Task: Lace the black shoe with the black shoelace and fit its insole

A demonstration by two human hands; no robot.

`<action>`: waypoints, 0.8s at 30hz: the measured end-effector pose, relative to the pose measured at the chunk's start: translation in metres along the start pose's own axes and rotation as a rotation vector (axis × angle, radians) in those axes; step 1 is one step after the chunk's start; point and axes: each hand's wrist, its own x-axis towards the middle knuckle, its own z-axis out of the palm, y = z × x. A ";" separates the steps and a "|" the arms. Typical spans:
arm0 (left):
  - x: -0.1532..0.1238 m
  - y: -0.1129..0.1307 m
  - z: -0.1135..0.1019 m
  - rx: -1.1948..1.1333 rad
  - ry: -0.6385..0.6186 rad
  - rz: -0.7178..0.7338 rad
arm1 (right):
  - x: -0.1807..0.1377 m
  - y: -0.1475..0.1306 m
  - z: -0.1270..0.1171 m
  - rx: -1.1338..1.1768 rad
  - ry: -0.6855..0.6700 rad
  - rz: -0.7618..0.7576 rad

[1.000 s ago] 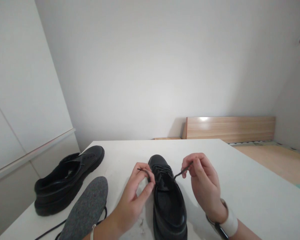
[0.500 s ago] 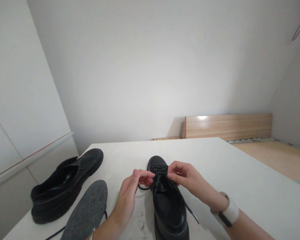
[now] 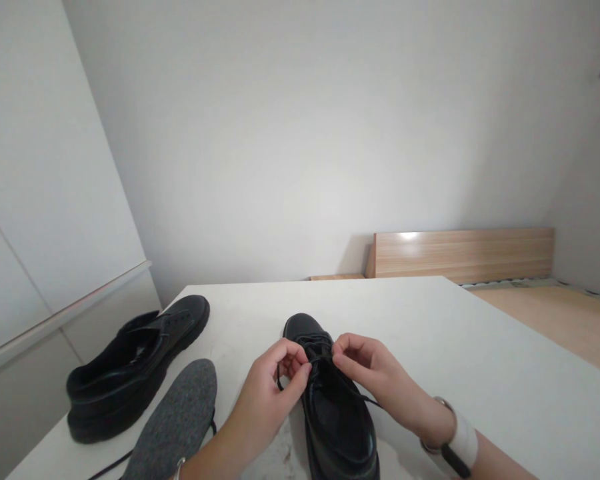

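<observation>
A black lace-up shoe stands on the white table in front of me, toe pointing away. My left hand is pinched on the left end of its black lace, which loops down beside the shoe. My right hand is pinched on the lace at the top of the tongue, and the other lace end trails to the right under that hand. Both hands meet over the upper eyelets. A white band with a watch is on my right wrist.
A second black shoe without a lace lies at the left of the table. A grey felt insole rests between the two shoes, with a loose black lace beneath it. A wooden board leans on the far wall.
My hands came together from held apart with the lace ends taut to pinching close over the shoe's tongue. The shoe's toe has shifted slightly left.
</observation>
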 end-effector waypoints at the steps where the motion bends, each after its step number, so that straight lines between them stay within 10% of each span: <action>1: 0.000 -0.001 0.000 0.015 0.004 0.019 | -0.001 0.000 0.001 0.030 -0.016 0.006; 11: -0.002 0.008 -0.009 -0.024 0.056 0.025 | -0.004 0.001 0.007 0.099 -0.127 -0.095; 18: 0.004 0.007 -0.018 -0.433 0.057 -0.045 | -0.005 -0.005 0.005 -0.100 0.095 -0.199; 24: 0.002 0.007 -0.020 -0.585 0.023 -0.181 | -0.004 -0.001 0.004 0.176 0.119 -0.187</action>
